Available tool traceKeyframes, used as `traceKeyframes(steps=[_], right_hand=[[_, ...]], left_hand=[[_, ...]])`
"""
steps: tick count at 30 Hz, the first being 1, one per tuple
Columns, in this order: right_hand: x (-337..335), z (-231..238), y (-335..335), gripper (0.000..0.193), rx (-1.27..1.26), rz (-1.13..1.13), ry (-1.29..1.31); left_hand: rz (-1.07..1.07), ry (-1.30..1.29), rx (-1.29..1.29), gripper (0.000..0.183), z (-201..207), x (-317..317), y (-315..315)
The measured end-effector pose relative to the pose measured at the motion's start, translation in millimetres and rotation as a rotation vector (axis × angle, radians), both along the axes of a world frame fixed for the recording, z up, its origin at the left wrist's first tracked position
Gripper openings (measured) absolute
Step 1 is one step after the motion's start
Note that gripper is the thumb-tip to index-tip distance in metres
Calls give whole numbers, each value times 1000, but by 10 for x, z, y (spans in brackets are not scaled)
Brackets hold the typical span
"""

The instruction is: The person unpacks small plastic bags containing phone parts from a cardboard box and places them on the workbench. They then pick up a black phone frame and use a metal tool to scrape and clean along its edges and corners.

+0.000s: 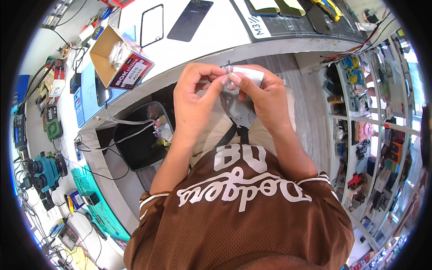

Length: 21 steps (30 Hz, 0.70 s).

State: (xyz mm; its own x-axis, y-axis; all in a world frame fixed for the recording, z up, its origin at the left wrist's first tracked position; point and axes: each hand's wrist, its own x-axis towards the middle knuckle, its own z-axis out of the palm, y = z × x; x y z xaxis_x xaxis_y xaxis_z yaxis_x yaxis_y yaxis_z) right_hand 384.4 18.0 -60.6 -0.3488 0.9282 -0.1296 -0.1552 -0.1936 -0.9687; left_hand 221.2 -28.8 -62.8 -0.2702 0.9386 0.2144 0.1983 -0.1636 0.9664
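Note:
Both my hands meet just below the white bench edge, over my lap. My right hand (265, 96) grips a small clear plastic packet (248, 74) with a silvery face. My left hand (195, 92) pinches the packet's near end between thumb and fingertips. What is inside the packet is hidden by my fingers. On the bench beyond lie a dark phone back panel (190, 20) and a thin black phone frame (151, 25).
An open cardboard box (118, 58) with small bagged parts stands on the bench at left. A black waste bin (141, 137) sits under the bench by my left knee. Tools and cables crowd the left side; a glass cabinet (360, 126) of small parts stands at right.

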Motion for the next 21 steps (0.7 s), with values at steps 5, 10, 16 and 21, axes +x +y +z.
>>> traceKeyframes(steps=[5,10,16,21], right_hand=[[-53,-1,-44,25,-13,-35,-10],[-88,-67,-43,23,-58,-85,136],[-64,-87,-55,23,-82,-103,149],[-59,-34,-54,22,-29,-107,57]], left_hand=[[131,249,106,17,-24,55,-47],[113,201,69,16,25,104,-43],[64,264,12,15,19,56,-53],[-16,18,-73,12,34,71,-103]])
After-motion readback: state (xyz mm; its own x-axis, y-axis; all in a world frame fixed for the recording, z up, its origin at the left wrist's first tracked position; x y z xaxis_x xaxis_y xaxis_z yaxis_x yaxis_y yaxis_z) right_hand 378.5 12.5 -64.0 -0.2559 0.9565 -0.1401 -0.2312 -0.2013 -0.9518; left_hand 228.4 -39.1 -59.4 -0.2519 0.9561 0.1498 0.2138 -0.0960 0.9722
